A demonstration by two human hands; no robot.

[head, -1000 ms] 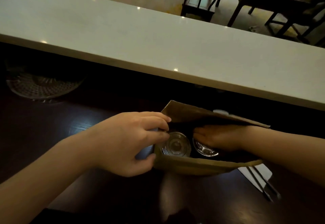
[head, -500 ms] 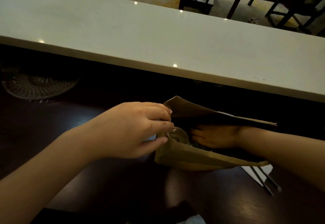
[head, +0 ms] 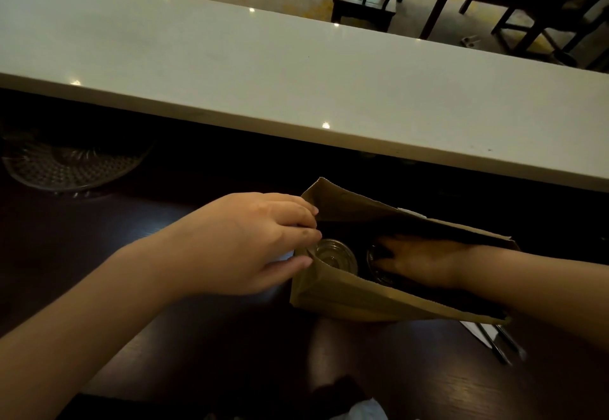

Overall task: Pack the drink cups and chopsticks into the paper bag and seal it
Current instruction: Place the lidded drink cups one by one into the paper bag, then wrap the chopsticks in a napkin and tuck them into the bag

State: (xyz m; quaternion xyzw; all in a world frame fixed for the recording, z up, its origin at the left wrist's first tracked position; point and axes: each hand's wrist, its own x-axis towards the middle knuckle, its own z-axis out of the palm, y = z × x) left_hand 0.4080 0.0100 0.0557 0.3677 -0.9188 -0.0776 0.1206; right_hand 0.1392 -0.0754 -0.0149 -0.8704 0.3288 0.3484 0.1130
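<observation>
Left hand [head: 250,241] pinches paper bag [head: 379,297] left rim, holding the mouth wide so the right hand [head: 418,263] inside can seat two cups [head: 334,253] (its grip unclear). Chopsticks [head: 504,342] just right of bag, unpacked.

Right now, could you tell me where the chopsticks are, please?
In the head view, the chopsticks lie outside the paper bag, on the dark table at lower right, on a white wrapper just past the bag's right end, below the right forearm.

- The right hand [head: 418,263] covers most of the right cup [head: 375,271]; its grip is unclear.
- The chopsticks [head: 501,344] lie partly behind the paper bag [head: 379,304].
</observation>
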